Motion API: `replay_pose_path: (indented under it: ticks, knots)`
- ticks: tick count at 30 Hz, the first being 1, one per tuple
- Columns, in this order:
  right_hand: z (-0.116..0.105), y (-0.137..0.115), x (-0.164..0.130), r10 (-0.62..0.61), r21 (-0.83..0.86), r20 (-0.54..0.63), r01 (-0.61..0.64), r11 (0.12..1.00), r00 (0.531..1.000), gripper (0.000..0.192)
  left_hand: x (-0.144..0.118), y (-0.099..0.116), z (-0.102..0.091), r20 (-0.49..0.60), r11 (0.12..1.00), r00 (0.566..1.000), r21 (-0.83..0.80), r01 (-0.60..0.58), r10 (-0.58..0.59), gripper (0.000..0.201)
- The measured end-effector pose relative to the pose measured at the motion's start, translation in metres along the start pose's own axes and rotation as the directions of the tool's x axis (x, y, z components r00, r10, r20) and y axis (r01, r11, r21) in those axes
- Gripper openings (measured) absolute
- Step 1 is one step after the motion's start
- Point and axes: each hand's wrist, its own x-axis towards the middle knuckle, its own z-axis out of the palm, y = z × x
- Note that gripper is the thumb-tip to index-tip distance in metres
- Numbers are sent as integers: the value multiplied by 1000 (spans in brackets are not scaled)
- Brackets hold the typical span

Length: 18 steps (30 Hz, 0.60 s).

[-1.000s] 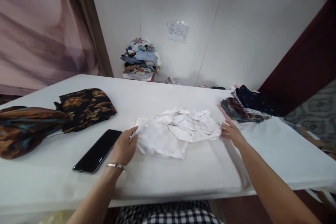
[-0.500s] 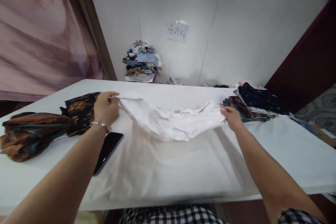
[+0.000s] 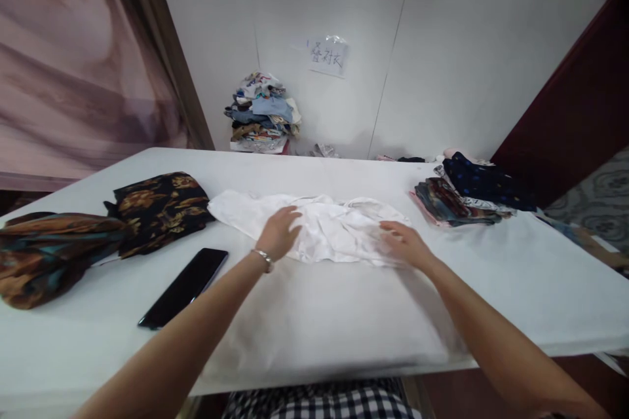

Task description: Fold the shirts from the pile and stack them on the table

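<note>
A crumpled white garment [image 3: 334, 229] lies spread crosswise on the white table [image 3: 344, 321]. Over its left half is my left hand [image 3: 279, 233], fingers apart and holding nothing; a bracelet circles that wrist. At the garment's right part my right hand [image 3: 407, 243] is open too, its fingers stretched toward the cloth and slightly blurred. Whether either hand touches the fabric I cannot tell. The garment's left end reaches a folded black cloth with a brown flower print [image 3: 162, 213].
A brown patterned cloth [image 3: 59, 255] lies bunched at the left, near a black phone [image 3: 187, 288]. Folded clothes [image 3: 457, 200] are stacked at the right, under a navy piece [image 3: 486, 180]. A tall clothes pile [image 3: 265, 114] stands by the wall, left of a paper sign [image 3: 328, 57].
Both hands have let go of the white garment's ends and moved inward over it. The garment, held up at both ends before, now lies on the table.
</note>
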Motion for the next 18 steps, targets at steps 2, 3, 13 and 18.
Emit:
replay_pose_path:
  ticks: [2,3,13,18]
  knots:
    - [29,-14,2,-92,-50,186,103,993,978,45,3,13,22,122,991,986,61,-121,113,36]
    - [41,-18,3,-132,-96,263,162,982,956,43,5,17,31,175,981,974,103,-163,143,42]
    - [20,-68,-47,-424,181,443,384,905,790,22,7,17,23,238,947,944,170,-271,228,49]
    - [1,-58,-87,-136,196,598,20,980,790,30,-25,24,2,361,920,877,105,-377,318,19]
